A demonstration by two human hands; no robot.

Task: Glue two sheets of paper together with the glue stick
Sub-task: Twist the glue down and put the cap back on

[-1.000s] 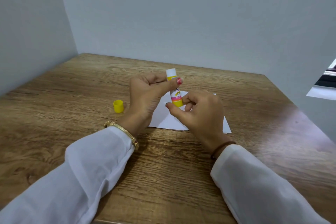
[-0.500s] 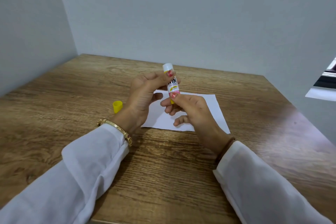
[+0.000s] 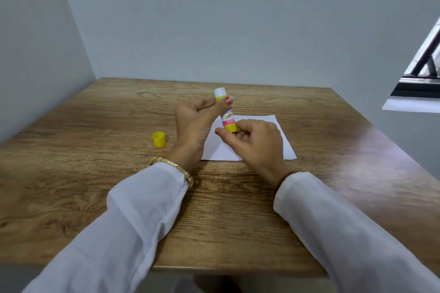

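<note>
An uncapped glue stick [image 3: 226, 112] is being held upright, slightly tilted, above white paper [image 3: 273, 135] lying on a wooden worktop [image 3: 95, 126]. The left hand [image 3: 197, 123] is closing its grip around the stick's upper part, thumb pressing near the white tip, while the right hand [image 3: 252, 140] is pinching the yellow base. A yellow cap [image 3: 159, 139] is standing left of the hands

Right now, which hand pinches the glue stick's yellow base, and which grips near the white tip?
The right hand pinches the yellow base of the glue stick; the left hand, wearing the gold bangle, grips near the white tip.
</note>
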